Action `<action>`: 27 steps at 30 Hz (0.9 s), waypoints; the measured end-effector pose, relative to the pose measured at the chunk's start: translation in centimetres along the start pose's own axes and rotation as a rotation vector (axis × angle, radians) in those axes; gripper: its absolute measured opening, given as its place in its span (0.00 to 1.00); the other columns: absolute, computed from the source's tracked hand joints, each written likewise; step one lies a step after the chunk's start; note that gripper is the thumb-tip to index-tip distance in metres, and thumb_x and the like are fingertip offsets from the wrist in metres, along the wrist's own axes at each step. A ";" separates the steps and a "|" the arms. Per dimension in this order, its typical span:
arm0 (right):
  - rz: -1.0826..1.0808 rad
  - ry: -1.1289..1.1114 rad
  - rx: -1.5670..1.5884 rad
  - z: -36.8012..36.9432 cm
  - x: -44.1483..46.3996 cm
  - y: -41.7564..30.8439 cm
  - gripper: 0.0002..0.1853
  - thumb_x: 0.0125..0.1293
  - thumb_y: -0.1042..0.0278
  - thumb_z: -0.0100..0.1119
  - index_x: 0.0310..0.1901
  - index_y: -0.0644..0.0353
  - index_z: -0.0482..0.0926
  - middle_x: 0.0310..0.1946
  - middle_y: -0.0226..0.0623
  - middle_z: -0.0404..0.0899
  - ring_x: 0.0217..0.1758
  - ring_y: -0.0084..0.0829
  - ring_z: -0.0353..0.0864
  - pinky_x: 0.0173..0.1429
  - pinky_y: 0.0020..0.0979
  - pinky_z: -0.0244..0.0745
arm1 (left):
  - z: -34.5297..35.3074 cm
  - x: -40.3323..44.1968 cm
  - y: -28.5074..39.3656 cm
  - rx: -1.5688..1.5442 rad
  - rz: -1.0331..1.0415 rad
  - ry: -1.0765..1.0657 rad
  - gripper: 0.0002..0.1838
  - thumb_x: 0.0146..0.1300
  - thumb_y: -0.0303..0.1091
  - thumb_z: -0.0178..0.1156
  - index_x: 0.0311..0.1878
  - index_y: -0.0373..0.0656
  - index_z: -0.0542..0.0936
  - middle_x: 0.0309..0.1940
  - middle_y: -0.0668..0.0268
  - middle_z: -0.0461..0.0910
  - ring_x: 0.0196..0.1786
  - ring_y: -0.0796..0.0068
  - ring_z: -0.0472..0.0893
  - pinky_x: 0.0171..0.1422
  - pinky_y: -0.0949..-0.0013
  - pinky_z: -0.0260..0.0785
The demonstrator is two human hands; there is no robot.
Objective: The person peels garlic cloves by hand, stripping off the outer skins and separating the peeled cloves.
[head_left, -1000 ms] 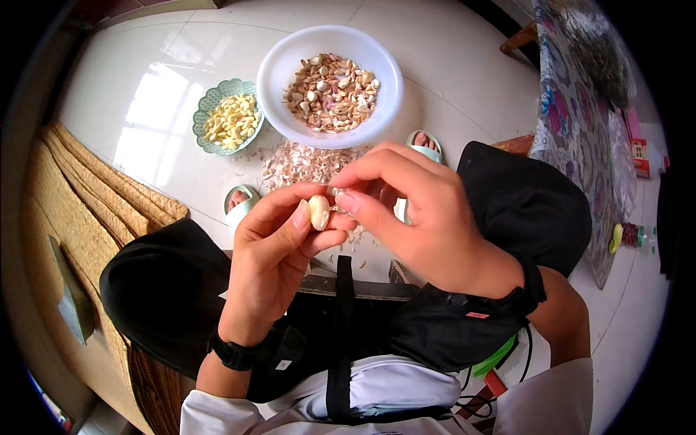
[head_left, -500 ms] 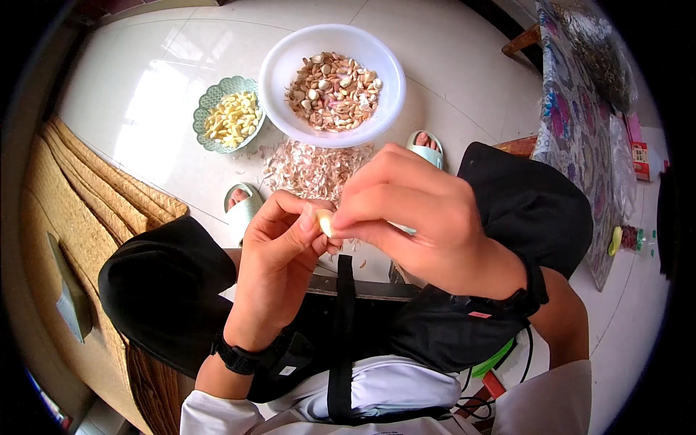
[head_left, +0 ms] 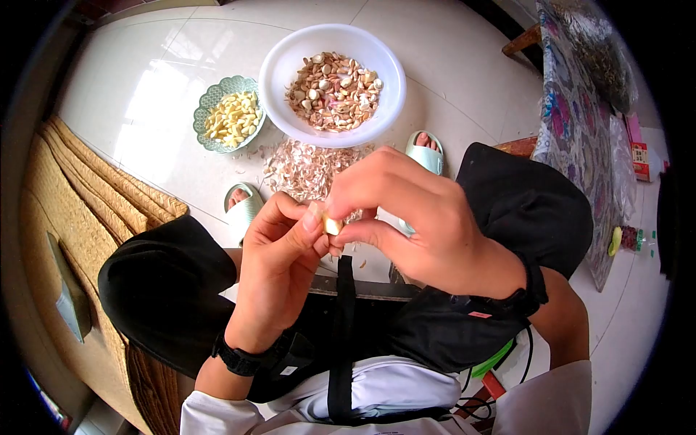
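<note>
A pale garlic clove (head_left: pixel 333 225) sits between my two hands, above my lap. My left hand (head_left: pixel 279 246) pinches it between thumb and fingers. My right hand (head_left: pixel 413 214) has its thumb and index fingertips against the clove from the other side; its fingers are bent. Beyond them, a white basin (head_left: pixel 272 109) contains many unpeeled cloves (head_left: pixel 335 90). To its left stands a green scalloped bowl (head_left: pixel 202 119) of peeled cloves (head_left: pixel 233 119). A pile of garlic skins (head_left: pixel 308 168) lies on the floor between the basin and my hands.
My feet in mint slippers (head_left: pixel 245 210) flank the skins on the tiled floor (head_left: pixel 145 72). Folded woven mats (head_left: pixel 87 217) lie to the left. A table with a patterned cloth (head_left: pixel 573 145) stands on the right, and a small jar (head_left: pixel 631 238) lies nearby.
My right thumb and index finger have spread apart and shifted slightly around the clove. More of the clove's side shows now. My left hand has hardly moved.
</note>
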State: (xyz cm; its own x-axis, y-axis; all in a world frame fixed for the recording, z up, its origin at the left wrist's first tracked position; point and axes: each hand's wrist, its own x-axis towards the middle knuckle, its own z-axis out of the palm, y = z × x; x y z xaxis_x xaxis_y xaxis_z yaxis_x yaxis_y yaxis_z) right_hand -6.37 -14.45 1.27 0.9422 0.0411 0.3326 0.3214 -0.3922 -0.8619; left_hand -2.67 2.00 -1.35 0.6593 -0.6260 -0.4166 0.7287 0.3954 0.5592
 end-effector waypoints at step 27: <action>0.003 0.002 -0.042 0.0 0.0 -0.1 0.13 0.44 0.84 0.63 0.34 0.65 0.74 0.32 0.38 0.73 0.34 0.32 0.75 0.37 0.27 0.71 | 0.6 -0.1 0.2 -0.020 -0.022 0.080 0.08 0.63 0.30 0.52 0.30 0.39 0.68 0.32 0.59 0.76 0.32 0.74 0.77 0.39 0.74 0.70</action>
State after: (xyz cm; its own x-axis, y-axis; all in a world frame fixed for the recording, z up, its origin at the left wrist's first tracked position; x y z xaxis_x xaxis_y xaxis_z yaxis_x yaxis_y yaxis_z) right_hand -6.42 -14.41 1.41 0.9428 0.0381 0.3313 0.3146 -0.4309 -0.8458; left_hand -2.73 1.74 -0.80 0.6550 -0.5794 -0.4851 0.7464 0.3959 0.5350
